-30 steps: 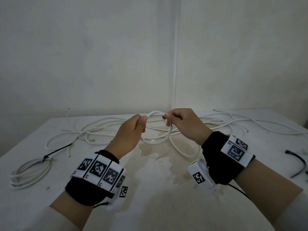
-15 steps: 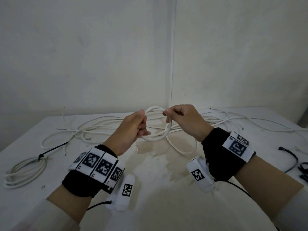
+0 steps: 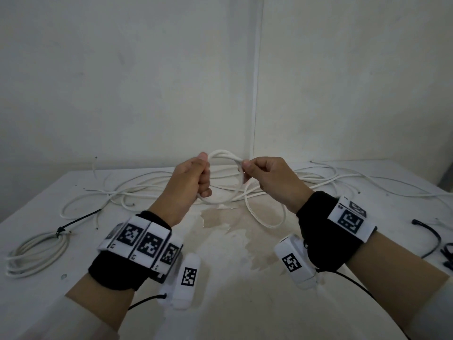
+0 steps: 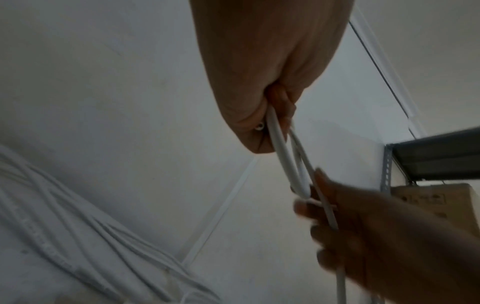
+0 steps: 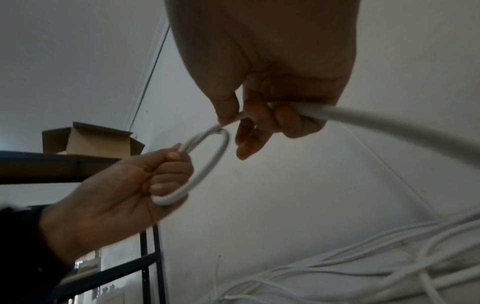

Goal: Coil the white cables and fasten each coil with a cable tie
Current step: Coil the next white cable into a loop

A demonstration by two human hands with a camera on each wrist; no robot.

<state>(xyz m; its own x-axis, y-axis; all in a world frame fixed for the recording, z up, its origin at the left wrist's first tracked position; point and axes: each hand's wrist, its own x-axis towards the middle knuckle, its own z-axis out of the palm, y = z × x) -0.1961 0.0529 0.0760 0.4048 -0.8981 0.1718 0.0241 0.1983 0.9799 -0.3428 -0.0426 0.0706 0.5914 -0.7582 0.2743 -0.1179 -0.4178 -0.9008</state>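
The left hand (image 3: 190,180) curls its grip round the near side of a small coil (image 3: 226,179) of white cable, held above the tabletop (image 3: 232,278). The right hand (image 3: 272,179) pinches the cable at the coil's top between thumb and forefinger. From there the slack drops in a loop (image 3: 267,212) and, as far as the dim view shows, joins the loose white cables (image 3: 137,192) behind.

To coil well, each new turn should match the first in size and be trapped under the left fingers before the right hand slides back for slack.

Against the frame a second ago, both hands have risen and the coil has gained a turn. A tied coil (image 3: 36,256) lies at the left edge.
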